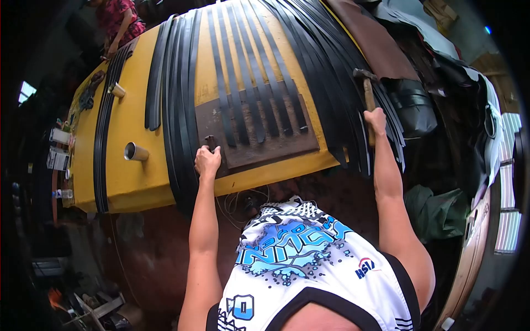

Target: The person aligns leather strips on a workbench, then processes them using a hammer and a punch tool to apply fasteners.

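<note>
My right hand (376, 120) is wrapped round the wooden handle of a hammer (369, 95), its metal head pointing away from me above the black strips on the right. My left hand (207, 162) is closed at the near left corner of a dark brown board (248, 157). Out of its fingers sticks the top of a small dark metal tool (210, 140), perhaps a punch; its lower end is hidden. Several black leather-like strips (259, 122) lie apart from one another, their near ends on the board, to the right of my left hand.
Bundles of long black strips (185, 83) cross the yellow table (132, 179). A metal cup (135, 151) and a smaller cylinder (116, 90) stand on the left. Another person (118, 25) is at the far left edge. Brown sheet material (375, 38) drapes at the right.
</note>
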